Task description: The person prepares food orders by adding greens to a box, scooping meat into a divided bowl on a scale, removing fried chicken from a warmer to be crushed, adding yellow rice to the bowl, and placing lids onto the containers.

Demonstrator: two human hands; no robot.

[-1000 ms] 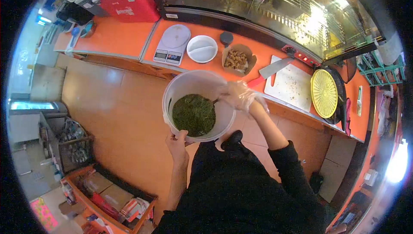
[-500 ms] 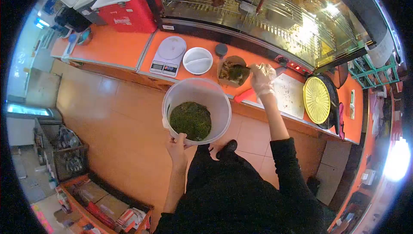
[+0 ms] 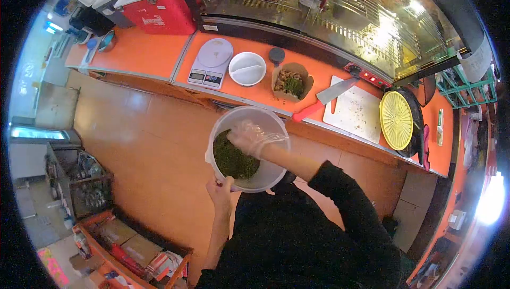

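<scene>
My left hand (image 3: 220, 189) grips the near rim of a translucent white plastic bucket (image 3: 276, 169), held in front of the counter. Inside lie finely chopped green herbs (image 3: 236, 166). Reaching into the bucket, my right hand (image 3: 248, 137) wears a clear plastic glove and is at the herbs; its fingertips are blurred and partly hidden. On the counter beyond stands an open cardboard box (image 3: 300, 72) with brownish food pieces and a clump of green herbs on top. A white divided bowl (image 3: 247, 69) and a kitchen scale (image 3: 212, 63) are to its left.
A red-handled knife (image 3: 325, 99) lies partly over a white cutting board (image 3: 355, 112). Right of it is a yellow round lid (image 3: 396, 120). A lit glass display cabinet (image 3: 297, 28) backs the counter; a red cooler (image 3: 159, 18) stands far left. Crates (image 3: 82, 180) sit on the floor.
My right hand has moved from the cardboard box, leftward and nearer, into the bucket. Green herbs now show clearly on the food in the box. My left hand still holds the bucket.
</scene>
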